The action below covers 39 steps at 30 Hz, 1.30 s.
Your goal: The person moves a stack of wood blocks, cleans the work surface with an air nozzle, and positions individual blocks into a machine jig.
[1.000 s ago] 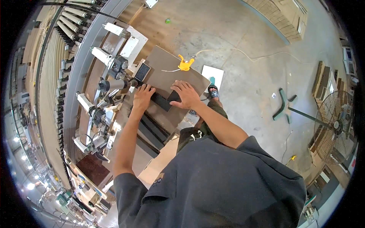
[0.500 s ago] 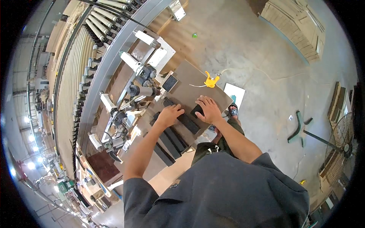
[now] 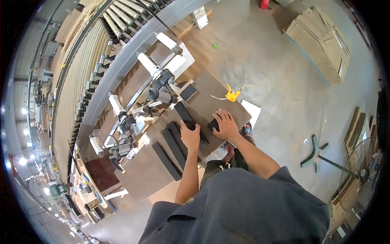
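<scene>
My left hand (image 3: 190,137) presses flat, fingers released, on a long dark strip (image 3: 191,122) at the desk's (image 3: 142,175) centre; my right hand (image 3: 225,125), also loose, covers a short dark piece (image 3: 213,124) at three o'clock. I'd hold both pieces flush while sliding them toward the clamps (image 3: 160,87) at eleven o'clock.

A: What's under the hands?

B: Two flat dark strips. Long dark strip (image 3: 189,122) lies flat on the brown board, running from 11 o'clock to 5 o'clock, near end covered by the left hand (image 3: 190,137).

A: And the other?

B: Short dark block (image 3: 213,124), just at 3 o'clock of the long one, flat, mostly hidden under the right hand (image 3: 226,125). Only its left end shows.
</scene>
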Tool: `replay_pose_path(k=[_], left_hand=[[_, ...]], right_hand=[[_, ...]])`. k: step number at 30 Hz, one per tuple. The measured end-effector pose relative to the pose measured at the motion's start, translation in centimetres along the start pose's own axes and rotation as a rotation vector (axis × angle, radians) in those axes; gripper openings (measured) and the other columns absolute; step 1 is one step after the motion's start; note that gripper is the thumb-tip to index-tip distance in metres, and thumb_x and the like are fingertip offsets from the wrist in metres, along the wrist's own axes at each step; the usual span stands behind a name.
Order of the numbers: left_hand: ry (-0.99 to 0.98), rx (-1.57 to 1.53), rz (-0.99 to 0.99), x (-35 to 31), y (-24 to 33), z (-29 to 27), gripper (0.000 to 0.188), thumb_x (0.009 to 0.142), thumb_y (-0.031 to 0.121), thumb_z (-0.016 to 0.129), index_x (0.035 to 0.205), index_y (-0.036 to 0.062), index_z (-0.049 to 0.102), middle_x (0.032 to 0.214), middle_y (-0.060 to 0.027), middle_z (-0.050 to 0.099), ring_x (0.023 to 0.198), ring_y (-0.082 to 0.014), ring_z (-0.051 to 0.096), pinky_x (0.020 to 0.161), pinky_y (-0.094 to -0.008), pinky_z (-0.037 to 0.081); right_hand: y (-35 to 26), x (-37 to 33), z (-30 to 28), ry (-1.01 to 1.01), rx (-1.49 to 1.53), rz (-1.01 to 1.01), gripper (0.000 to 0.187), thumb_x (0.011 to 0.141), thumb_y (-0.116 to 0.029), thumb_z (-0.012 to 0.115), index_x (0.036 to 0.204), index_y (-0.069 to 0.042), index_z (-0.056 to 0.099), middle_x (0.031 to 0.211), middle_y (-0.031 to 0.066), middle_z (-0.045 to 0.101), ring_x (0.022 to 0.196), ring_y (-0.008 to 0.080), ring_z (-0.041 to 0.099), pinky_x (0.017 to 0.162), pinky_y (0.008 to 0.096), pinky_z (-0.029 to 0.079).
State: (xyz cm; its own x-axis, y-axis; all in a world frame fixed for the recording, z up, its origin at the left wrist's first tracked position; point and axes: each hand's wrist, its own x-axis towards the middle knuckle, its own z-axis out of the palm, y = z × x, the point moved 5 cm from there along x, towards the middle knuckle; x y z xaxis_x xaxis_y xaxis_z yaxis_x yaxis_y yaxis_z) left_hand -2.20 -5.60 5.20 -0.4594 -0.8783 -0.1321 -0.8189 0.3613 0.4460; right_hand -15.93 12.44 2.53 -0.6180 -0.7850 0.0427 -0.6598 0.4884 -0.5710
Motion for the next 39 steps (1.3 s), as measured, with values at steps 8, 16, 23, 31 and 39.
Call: replay_pose_path(k=[8,16,23,31,39], left_hand=[[-0.119,0.110,-0.139,2.7,2.2,0.9,0.098,0.101,0.055,0.086,0.171,-0.0027,0.051,0.151,-0.0346,0.068,0.125,-0.0486,0.076,0.103,-0.0563,0.066],[0.063,0.192,0.060,4.0,2.7,3.1,0.089,0.103,0.044,0.084,0.161,-0.0156,0.051,0.132,-0.0332,0.073,0.108,-0.0497,0.080,0.091,-0.0549,0.067],[0.134,0.206,0.131,3.9,2.0,4.1,0.087,0.104,0.043,0.083,0.160,-0.0157,0.051,0.138,-0.0335,0.070,0.108,-0.0497,0.080,0.090,-0.0542,0.068],[0.099,0.174,0.077,3.9,2.4,4.3,0.087,0.105,0.041,0.084,0.161,-0.0159,0.049,0.132,-0.0320,0.071,0.109,-0.0494,0.079,0.088,-0.0538,0.067],[0.085,0.179,0.031,4.9,3.1,3.6,0.087,0.105,0.040,0.083,0.162,-0.0153,0.048,0.135,-0.0317,0.071,0.112,-0.0497,0.079,0.090,-0.0543,0.067]], right_hand=[[-0.1,-0.3,0.6,-0.083,-0.060,-0.146,0.093,0.090,-0.060,0.081,0.164,-0.009,0.053,0.168,0.0171,0.050,0.166,0.0451,0.038,0.138,0.0631,0.032],[-0.6,0.1,1.1,-0.034,-0.012,-0.061,0.106,0.090,-0.084,0.077,0.165,-0.012,0.054,0.167,0.0156,0.051,0.165,0.0417,0.039,0.137,0.0611,0.034],[-0.4,0.0,1.7,-0.057,-0.118,-0.024,0.108,0.087,-0.086,0.078,0.166,-0.015,0.057,0.165,0.0144,0.052,0.165,0.0394,0.041,0.135,0.0585,0.034],[-0.1,0.0,1.8,-0.048,-0.132,-0.031,0.105,0.088,-0.086,0.077,0.163,-0.015,0.059,0.164,0.0149,0.053,0.164,0.0400,0.042,0.135,0.0601,0.034],[-0.7,1.0,1.2,0.006,-0.123,-0.056,0.103,0.088,-0.086,0.077,0.160,-0.014,0.062,0.162,0.0152,0.054,0.162,0.0406,0.044,0.132,0.0600,0.037]])
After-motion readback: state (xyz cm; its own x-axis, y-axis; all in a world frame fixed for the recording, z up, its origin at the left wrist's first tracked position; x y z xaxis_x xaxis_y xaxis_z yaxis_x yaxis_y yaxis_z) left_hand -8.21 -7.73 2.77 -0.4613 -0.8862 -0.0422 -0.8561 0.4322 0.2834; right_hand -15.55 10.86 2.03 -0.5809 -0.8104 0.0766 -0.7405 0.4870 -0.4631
